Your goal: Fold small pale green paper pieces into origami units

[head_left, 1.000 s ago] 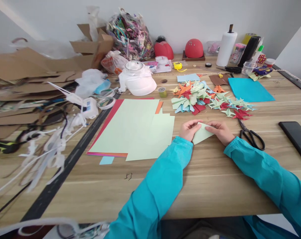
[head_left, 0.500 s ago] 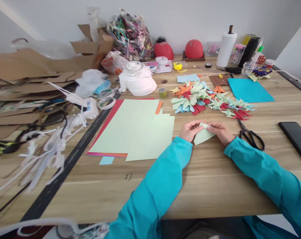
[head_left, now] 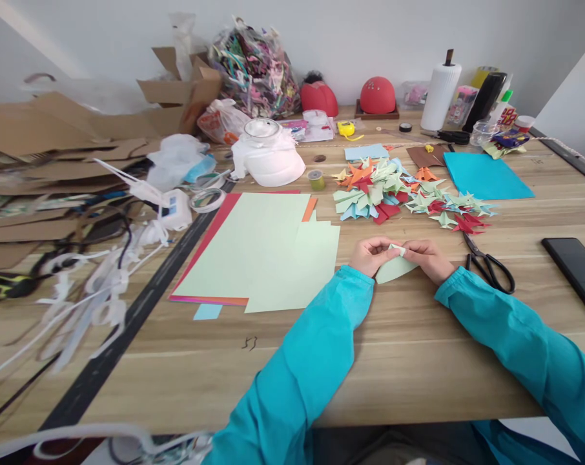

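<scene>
A small piece of pale green paper (head_left: pixel 394 269), partly folded, is held between both hands just above the wooden table. My left hand (head_left: pixel 370 256) pinches its upper left side, and my right hand (head_left: pixel 429 258) pinches the upper right, with the fingertips close together at the folded top corner. Behind the hands lies a pile of folded paper cranes (head_left: pixel 374 187) in green, orange, red and blue. Black-handled scissors (head_left: pixel 491 266) rest just right of my right hand. Large pale green paper sheets (head_left: pixel 254 252) lie left of my left hand, over red and orange ones.
A phone (head_left: pixel 573 274) lies at the right edge. Blue paper (head_left: pixel 489 175) sits at the back right, near a paper towel roll (head_left: pixel 440 97). A yellow tape measure (head_left: pixel 347 130) is at the back. Cables, a white router (head_left: pixel 176 210) and cardboard crowd the left.
The fingertips have drawn closer together at the paper's top, and its upper corner is now folded over more. The hands stay in almost the same place.
</scene>
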Demonstrator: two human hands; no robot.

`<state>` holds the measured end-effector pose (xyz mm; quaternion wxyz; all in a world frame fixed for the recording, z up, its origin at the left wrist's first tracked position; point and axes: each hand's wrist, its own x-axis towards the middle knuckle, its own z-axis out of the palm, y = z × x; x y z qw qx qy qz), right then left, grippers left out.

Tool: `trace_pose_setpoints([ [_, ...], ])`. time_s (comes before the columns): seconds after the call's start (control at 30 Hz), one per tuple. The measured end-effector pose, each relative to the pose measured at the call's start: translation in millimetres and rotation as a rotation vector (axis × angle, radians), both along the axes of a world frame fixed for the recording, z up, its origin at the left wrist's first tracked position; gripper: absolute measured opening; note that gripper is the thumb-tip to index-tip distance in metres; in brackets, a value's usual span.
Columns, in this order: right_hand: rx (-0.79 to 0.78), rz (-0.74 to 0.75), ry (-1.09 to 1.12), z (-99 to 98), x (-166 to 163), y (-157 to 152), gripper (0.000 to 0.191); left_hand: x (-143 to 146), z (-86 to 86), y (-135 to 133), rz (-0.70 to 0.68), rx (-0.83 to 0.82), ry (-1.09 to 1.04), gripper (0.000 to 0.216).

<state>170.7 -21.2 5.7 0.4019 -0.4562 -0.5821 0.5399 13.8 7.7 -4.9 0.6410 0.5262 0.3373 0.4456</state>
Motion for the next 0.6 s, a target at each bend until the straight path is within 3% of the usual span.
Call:
trace_pose_setpoints([
  [0.23, -0.112, -0.012, 0.050, 2.6, 1.2, -0.5, 0.031, -1.8, -5.3, 1.4, -0.079, 0.088, 0.030, 0.025],
  [0.6, -0.082, 0.004, 0.013, 1.8, 4.0, 0.4, 0.026, -3.1, -2.2, 2.1, -0.104, 0.063, -0.011, 0.020],
])
